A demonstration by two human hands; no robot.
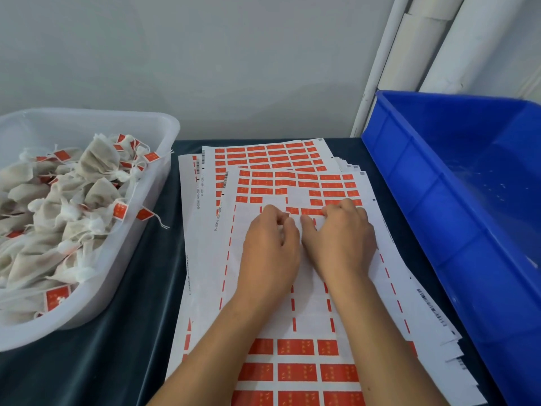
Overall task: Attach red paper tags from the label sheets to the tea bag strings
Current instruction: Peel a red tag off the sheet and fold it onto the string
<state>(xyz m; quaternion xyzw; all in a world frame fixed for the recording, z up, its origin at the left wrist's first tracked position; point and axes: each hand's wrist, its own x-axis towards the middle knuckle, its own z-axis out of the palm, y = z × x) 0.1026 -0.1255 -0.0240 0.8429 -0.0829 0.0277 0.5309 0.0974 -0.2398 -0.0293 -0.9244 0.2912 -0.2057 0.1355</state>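
Note:
A stack of white label sheets [263,291] with rows of red paper tags [295,347] covers the middle of the dark table. Both of my hands rest side by side on the top sheet, fingers curled down at the row of red tags near its upper half. My left hand [270,244] has fingertips pinched against the sheet. My right hand [341,238] presses on a red tag [311,211] at its fingertips. Whether either hand holds a peeled tag is hidden. At the left, a pile of tea bags [58,206] with strings and red tags fills a tub.
The translucent white tub [164,133] stands at the left. A big blue plastic bin [409,159] stands at the right, close to the sheets' edge. White pipes [377,60] run up the grey wall behind. The dark tablecloth [140,288] shows between tub and sheets.

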